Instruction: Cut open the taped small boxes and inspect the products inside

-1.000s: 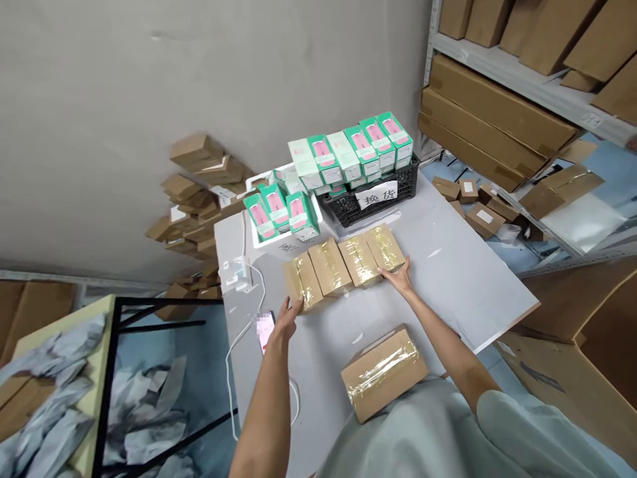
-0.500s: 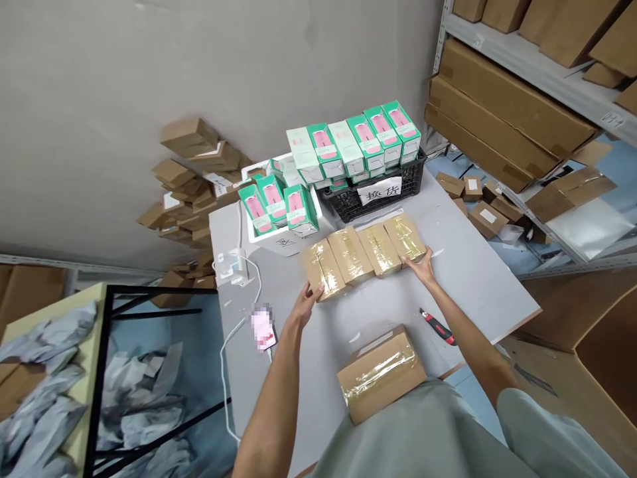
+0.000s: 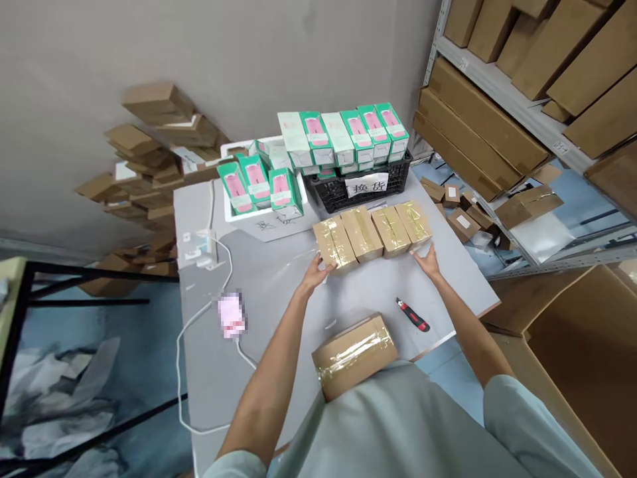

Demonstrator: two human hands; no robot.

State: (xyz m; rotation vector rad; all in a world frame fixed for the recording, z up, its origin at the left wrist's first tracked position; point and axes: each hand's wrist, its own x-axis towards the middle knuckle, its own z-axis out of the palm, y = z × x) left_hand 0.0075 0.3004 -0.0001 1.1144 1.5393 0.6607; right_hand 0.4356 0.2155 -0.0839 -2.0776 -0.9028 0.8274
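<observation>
Several taped cardboard boxes [image 3: 362, 232] stand side by side in a row on the grey table. My left hand [image 3: 317, 273] grips the near left corner of the leftmost box [image 3: 335, 244], its thumb against the front. At the other end, my right hand [image 3: 426, 261] is by the near corner of the rightmost box [image 3: 414, 222], thumb and fingers apart; whether it touches is hard to tell. A larger taped cardboard box [image 3: 355, 355] lies at the table's near edge against my shirt. A red and black utility knife [image 3: 413, 315] rests to its right.
Behind the row are a black crate [image 3: 358, 192] and a white foam box [image 3: 269, 222], both with green and pink cartons. A phone [image 3: 231, 315], cable and power strip [image 3: 199, 249] lie at left. A shelf [image 3: 517, 99] stands right, a large open carton [image 3: 572, 352] lower right.
The row of boxes has slid right along the table, and my left hand has moved with it. My right hand's fingers are more spread. The view has shifted and turned slightly.
</observation>
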